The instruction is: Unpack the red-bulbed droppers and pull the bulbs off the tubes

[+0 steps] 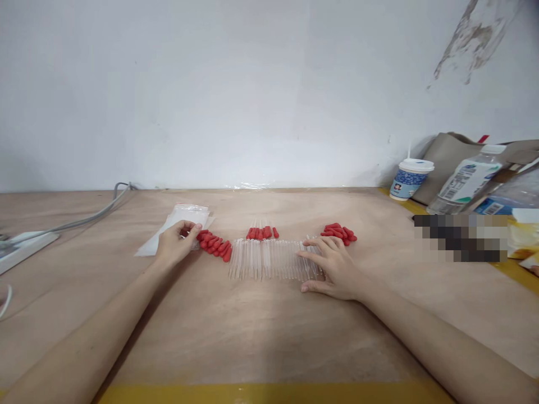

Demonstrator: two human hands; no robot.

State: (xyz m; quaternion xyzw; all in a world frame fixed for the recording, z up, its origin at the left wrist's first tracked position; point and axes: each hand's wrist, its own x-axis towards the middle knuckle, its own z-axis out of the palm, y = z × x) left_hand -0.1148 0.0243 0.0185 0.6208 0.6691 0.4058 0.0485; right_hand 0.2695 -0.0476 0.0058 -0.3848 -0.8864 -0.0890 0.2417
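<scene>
A row of clear dropper tubes with tapered tips (pixel 269 261) lies side by side on the wooden table. My right hand (pixel 334 266) rests over the row's right end, its fingers apart and the thumb held away. Red rubber dropper bulbs (pixel 215 245) form a pile left of the row. Beside that pile, my left hand (pixel 176 240) is closed with thumb and fingers together, over some clear plastic zip bags (pixel 189 213). What it pinches, if anything, is hidden. More red bulbs (pixel 261 232) sit behind the tubes, and another pile of bulbs (pixel 339 231) lies beyond my right hand.
On the right stand a blue paper cup with a straw (pixel 407 179), a clear plastic bottle (pixel 467 179) and a grey-beige bag (pixel 442 151). A grey cable (pixel 96 216) runs to a white power strip (pixel 31 247) at left. Yellow tape (pixel 269 391) lines the table's front edge.
</scene>
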